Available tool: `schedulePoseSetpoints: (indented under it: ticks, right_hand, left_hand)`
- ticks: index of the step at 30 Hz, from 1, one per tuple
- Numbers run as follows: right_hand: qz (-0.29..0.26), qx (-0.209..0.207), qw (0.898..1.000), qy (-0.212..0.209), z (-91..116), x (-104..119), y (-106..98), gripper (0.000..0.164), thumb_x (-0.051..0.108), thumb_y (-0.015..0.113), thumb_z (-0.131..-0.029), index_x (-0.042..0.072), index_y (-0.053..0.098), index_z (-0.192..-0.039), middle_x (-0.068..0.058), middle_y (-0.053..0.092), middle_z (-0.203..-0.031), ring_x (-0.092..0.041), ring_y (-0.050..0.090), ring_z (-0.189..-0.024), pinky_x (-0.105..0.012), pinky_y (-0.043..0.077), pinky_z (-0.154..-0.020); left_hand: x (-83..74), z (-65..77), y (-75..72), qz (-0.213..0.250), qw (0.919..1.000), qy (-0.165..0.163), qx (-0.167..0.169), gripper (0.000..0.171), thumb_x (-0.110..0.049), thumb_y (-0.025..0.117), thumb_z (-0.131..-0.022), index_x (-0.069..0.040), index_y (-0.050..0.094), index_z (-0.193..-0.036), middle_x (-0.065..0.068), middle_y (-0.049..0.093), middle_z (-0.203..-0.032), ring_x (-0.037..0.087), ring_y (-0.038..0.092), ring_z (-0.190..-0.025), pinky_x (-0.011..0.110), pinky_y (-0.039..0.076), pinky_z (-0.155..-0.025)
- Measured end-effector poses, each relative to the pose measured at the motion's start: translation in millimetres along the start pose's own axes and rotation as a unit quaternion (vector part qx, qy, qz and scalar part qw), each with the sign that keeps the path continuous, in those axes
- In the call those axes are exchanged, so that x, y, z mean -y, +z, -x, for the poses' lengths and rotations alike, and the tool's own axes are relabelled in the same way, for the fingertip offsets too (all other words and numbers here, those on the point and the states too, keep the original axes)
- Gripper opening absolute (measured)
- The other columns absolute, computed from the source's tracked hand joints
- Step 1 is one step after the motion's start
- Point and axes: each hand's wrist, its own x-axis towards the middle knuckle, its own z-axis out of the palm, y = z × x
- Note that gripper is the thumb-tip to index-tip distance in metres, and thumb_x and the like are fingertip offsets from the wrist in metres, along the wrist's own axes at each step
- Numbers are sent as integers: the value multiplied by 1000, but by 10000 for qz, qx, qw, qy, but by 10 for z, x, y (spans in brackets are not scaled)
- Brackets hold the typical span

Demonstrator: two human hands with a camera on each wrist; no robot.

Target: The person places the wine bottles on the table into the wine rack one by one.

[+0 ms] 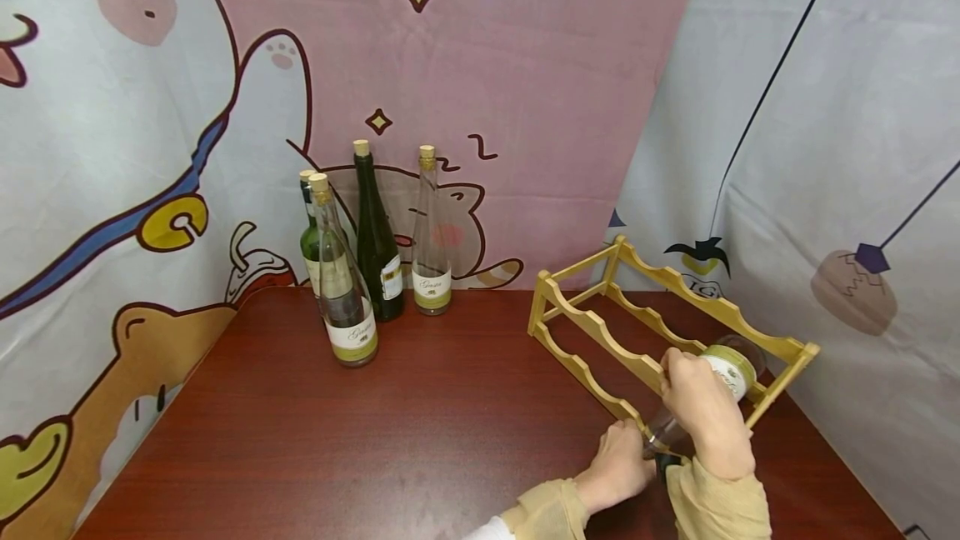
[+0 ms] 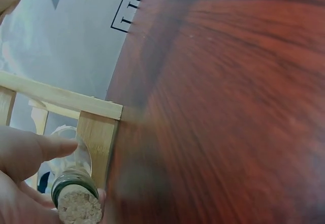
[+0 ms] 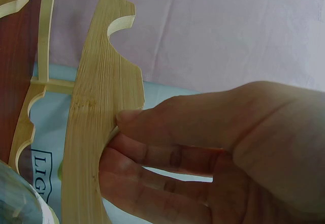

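A clear glass bottle (image 1: pixel 729 370) with a white and green label slants through the right end of the wooden wine rack (image 1: pixel 600 336), its neck low at the front. My left hand (image 1: pixel 618 458) holds the neck; in the left wrist view, thumb and fingers lie around it beside the cork (image 2: pixel 79 206). My right hand (image 1: pixel 703 400) grips the rack's upper front rail (image 3: pixel 91 117), thumb on one side and fingers in the scalloped notch. Part of the bottle (image 3: pixel 18 196) shows below the rail there.
Several corked bottles stand at the back left of the table: a clear bottle (image 1: pixel 352 332) in front, a dark green bottle (image 1: pixel 375 248), a lighter green bottle (image 1: pixel 309 244) partly hidden, and another clear bottle (image 1: pixel 431 273). A printed cloth (image 1: pixel 525 107) hangs behind the table (image 1: pixel 420 432).
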Motion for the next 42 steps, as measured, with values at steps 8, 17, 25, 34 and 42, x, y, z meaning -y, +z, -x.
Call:
schedulePoseSetpoints:
  ticks: [8, 17, 25, 34, 42]
  right_hand:
    - [10, -1, 10000, -27, -2, -5, 9, 9, -6, 63, -77, -4, 54, -77, -12, 57, -66, -22, 52, -57, -38, 41, -51]
    - [8, 74, 10000, 1, -11, 0, 3, 9, -6, 63, -77, -5, 54, -78, -13, 57, -67, -22, 51, -58, -38, 41, -52]
    - [14, -12, 10000, -51, -7, 1, 2, 10, -6, 63, -76, -5, 54, -77, -14, 57, -66, -23, 52, -58, -39, 42, -52]
    - [0, 42, 10000, 32, -11, -4, 3, 9, -5, 64, -77, -5, 55, -79, -15, 58, -67, -23, 53, -58, -40, 43, -53]
    - [-5, -4, 10000, 22, -9, -18, 13, 9, -5, 64, -76, -5, 55, -79, -14, 59, -68, -23, 53, -58, -40, 43, -53]
  left_hand:
    - [-3, 52, -4, -714, 9966, 323, -259, 39, -23, 82, -69, -12, 53, -92, -1, 53, -80, 13, 52, -70, 19, 44, -67]
    - [1, 53, 0, -463, 9981, 247, -331, 33, -20, 79, -73, -12, 51, -90, -1, 52, -78, 12, 55, -70, 21, 45, -64]
    - [2, 34, -1, -122, 9993, 55, -348, 31, -20, 80, -72, -12, 54, -87, -1, 56, -77, 14, 61, -72, 23, 48, -62]
    - [34, 13, -24, -83, 9991, 171, -380, 29, -24, 81, -72, -14, 55, -81, -1, 60, -75, 13, 63, -69, 23, 46, -56]
    - [76, -37, -41, -99, 9996, 198, -198, 33, -25, 82, -69, -16, 52, -75, -7, 49, -66, 6, 48, -60, 20, 37, -53]
